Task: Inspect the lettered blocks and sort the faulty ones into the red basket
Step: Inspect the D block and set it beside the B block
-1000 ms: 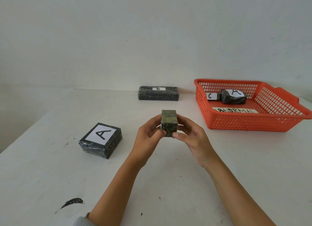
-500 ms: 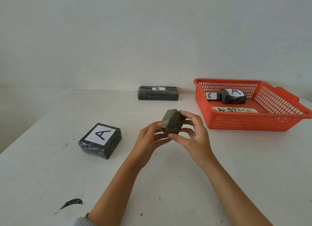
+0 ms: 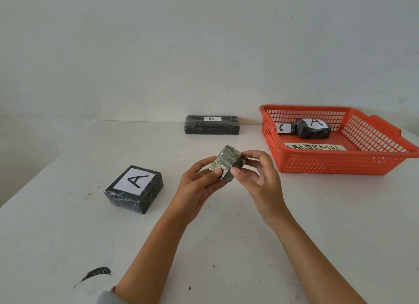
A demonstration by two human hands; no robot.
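A small dark cube block (image 3: 225, 162) wrapped in shiny film is held above the table's middle, tilted, with no letter showing. My left hand (image 3: 199, 185) grips it from the left and below, my right hand (image 3: 258, 179) from the right. A black block marked A (image 3: 135, 188) lies flat to the left. A long black block marked B (image 3: 212, 125) rests at the back by the wall. The red basket (image 3: 340, 165) stands at the right, holding a crumpled block marked A (image 3: 314, 130) and a block marked C (image 3: 283, 127).
The white table (image 3: 317, 224) runs up to a white wall. A paper label reading ABNORMAL (image 3: 315, 147) lies in the basket. A black smear (image 3: 97, 273) marks the table near the front left. The table's left edge slants away at the left.
Both hands have turned the small cube from upright to tilted, so a shiny side face now points toward me. Nothing else has moved.
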